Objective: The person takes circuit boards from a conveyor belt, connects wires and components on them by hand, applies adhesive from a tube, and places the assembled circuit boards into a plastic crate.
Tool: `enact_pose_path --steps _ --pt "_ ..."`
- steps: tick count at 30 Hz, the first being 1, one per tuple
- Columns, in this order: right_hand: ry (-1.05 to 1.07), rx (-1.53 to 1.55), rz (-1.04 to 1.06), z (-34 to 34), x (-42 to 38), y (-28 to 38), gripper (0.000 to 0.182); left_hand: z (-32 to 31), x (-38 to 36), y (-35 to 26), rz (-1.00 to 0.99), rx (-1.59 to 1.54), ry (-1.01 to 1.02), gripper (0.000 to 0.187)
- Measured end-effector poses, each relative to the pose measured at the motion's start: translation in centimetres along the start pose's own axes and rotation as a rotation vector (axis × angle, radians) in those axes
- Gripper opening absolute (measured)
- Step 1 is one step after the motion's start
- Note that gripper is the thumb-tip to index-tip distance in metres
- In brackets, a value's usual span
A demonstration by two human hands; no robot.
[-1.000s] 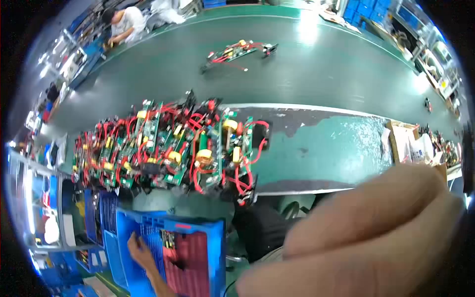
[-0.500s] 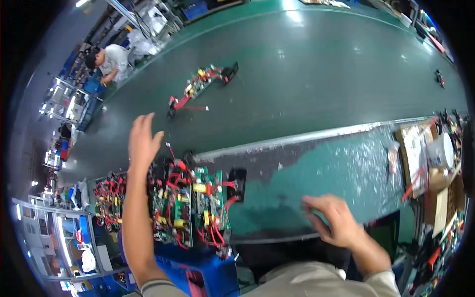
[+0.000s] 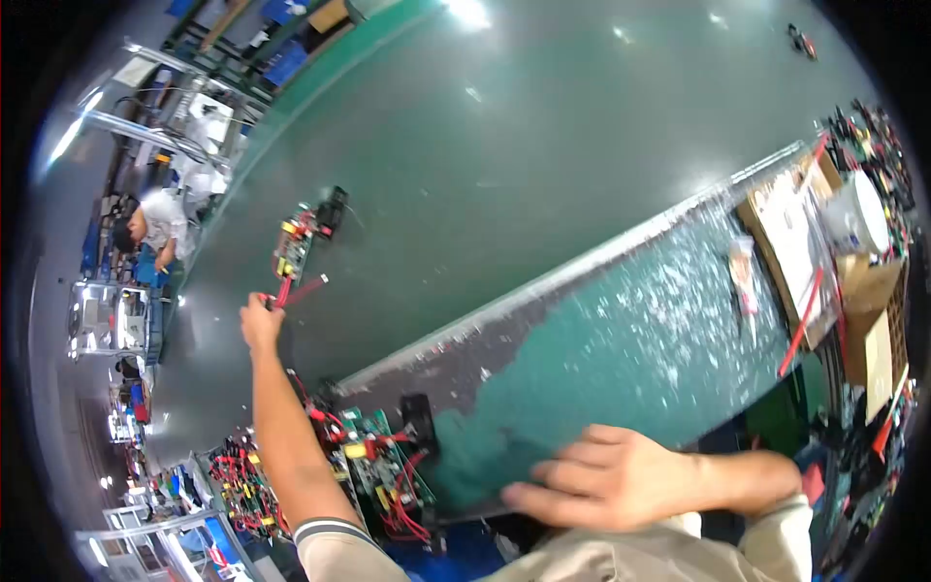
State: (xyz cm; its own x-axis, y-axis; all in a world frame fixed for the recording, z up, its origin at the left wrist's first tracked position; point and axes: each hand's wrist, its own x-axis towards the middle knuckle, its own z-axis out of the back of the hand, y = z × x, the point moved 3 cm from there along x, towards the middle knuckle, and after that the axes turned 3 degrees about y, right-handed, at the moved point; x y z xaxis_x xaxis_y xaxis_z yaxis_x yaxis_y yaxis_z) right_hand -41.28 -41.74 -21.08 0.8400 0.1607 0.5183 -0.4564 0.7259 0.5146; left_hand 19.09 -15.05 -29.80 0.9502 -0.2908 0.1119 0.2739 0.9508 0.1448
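At the lower end of a circuit board with red wires (image 3: 295, 242), my left hand (image 3: 260, 322) has its fingers closed on the wired end. The board lies on the large green surface (image 3: 504, 165), with a black part at its upper end. Over the near edge of the worktop, my right hand (image 3: 606, 477) is held with fingers spread and nothing in it. More wired circuit boards (image 3: 383, 475) stand packed together below and right of my left forearm, partly hidden by it.
A metal rail (image 3: 582, 260) runs between the green surface and the worn worktop (image 3: 601, 359). At the right are a cardboard box (image 3: 868, 339), a white tub (image 3: 858, 215) and a small plastic bag (image 3: 744, 276). Another person (image 3: 160, 228) works at the far left.
My left hand has reached to the board's wired end and closed on it. My right hand has drawn in toward my body. The view has turned, shifting the boards and worktop within it.
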Motion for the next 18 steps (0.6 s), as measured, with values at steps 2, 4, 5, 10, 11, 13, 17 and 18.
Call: enact_pose_path --steps 2,4,5,10,11,13,17,18 --pt "-0.032 0.097 0.088 2.6 3.4 2.4 0.043 -1.5 2.5 1.7 -0.031 -0.081 0.038 0.051" --pt "-0.144 0.116 0.036 6.5 6.1 4.4 0.024 -2.5 4.8 1.8 -0.028 -0.43 0.191 0.036" --pt "-0.182 0.1 -0.024 8.4 7.1 5.3 0.017 0.0 2.1 -1.0 0.036 -0.669 0.35 0.025" --pt "0.246 0.522 -0.125 10.5 7.4 10.0 0.016 7.0 -4.1 -9.2 0.19 -1.183 0.497 0.022" --pt "0.296 0.641 -0.126 10.3 6.8 10.7 0.015 6.7 -4.2 -10.2 0.2 -1.298 0.528 0.021" --pt "0.211 0.708 -0.074 7.6 4.5 11.4 0.019 9.4 -6.2 -13.2 0.083 -1.451 0.602 0.022" --pt "0.202 0.673 -0.088 6.0 -0.3 11.1 0.04 14.4 -13.3 -16.8 -0.079 -1.379 0.579 0.039" --pt "0.218 0.556 -0.167 5.5 -1.7 10.7 0.036 15.7 -16.4 -17.9 -0.109 -1.367 0.485 0.046"
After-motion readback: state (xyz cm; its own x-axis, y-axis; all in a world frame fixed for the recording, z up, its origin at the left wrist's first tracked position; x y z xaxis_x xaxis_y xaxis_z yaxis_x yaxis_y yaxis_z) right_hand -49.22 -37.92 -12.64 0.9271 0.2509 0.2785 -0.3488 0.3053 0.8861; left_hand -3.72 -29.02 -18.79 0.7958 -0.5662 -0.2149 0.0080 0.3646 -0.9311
